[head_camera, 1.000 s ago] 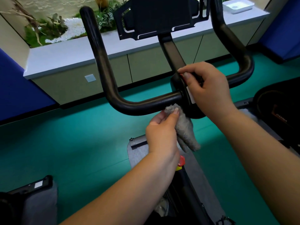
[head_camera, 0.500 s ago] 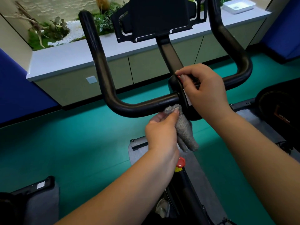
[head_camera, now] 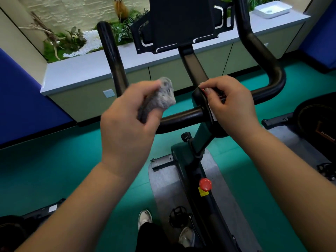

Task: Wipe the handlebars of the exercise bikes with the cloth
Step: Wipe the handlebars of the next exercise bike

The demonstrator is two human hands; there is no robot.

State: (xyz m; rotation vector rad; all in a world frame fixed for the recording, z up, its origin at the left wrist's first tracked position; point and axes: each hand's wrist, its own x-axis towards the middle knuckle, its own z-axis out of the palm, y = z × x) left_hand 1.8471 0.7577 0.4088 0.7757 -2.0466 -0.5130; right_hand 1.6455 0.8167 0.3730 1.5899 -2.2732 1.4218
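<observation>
A black U-shaped handlebar (head_camera: 181,118) spans the view, its left prong rising at the upper left and its right prong curving up at the right. My left hand (head_camera: 127,128) grips a bunched grey cloth (head_camera: 160,99) above the bend where the left prong meets the crossbar. My right hand (head_camera: 229,108) curls round the black centre clamp of the handlebar, thumb on top. A black tablet holder (head_camera: 181,24) stands on the stem above the clamp.
The bike's frame with a red knob (head_camera: 205,184) and a grey mat (head_camera: 163,182) lies below on the teal floor. Parts of other bikes show at the right edge (head_camera: 318,128) and lower left (head_camera: 21,222). A low cabinet (head_camera: 87,73) with plants runs behind.
My left hand has lifted the cloth from under the crossbar beside the clamp and moved it up and left to the bend of the left prong. My right hand stays on the clamp.
</observation>
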